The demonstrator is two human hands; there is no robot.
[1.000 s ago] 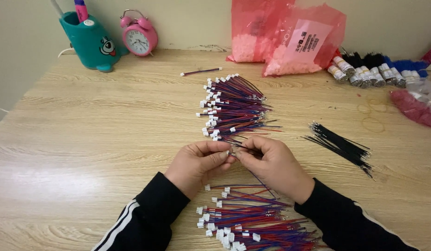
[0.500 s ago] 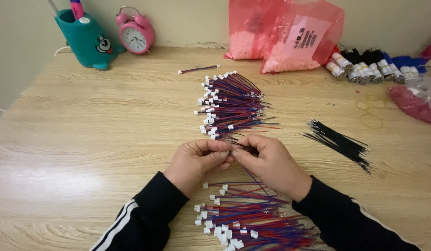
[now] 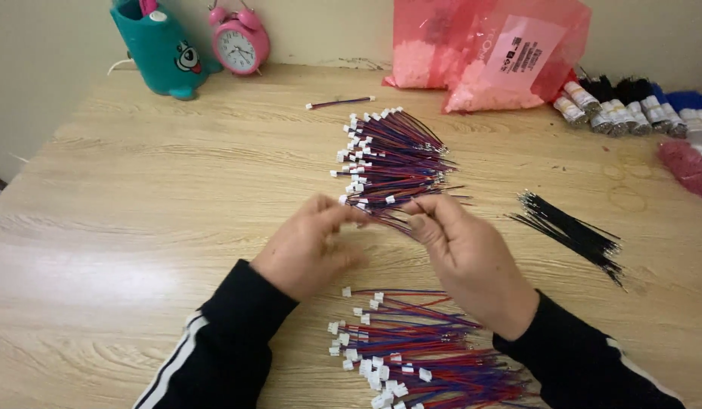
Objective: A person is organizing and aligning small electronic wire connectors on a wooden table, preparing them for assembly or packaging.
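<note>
Head view: the left hand (image 3: 309, 246) and right hand (image 3: 464, 257) meet over the wooden tabletop (image 3: 139, 227), each grip pinched shut on one thin red-and-blue wire lead (image 3: 381, 214) stretched between the fingertips. Just beyond lies the far pile of leads (image 3: 392, 155) with white plugs; the near pile (image 3: 419, 356) sits between the wrists. A bundle of black wires (image 3: 570, 231) lies to the right. Pink bags (image 3: 487, 49), a pink alarm clock (image 3: 239, 42) and a teal holder (image 3: 158, 45) stand along the back edge
</note>
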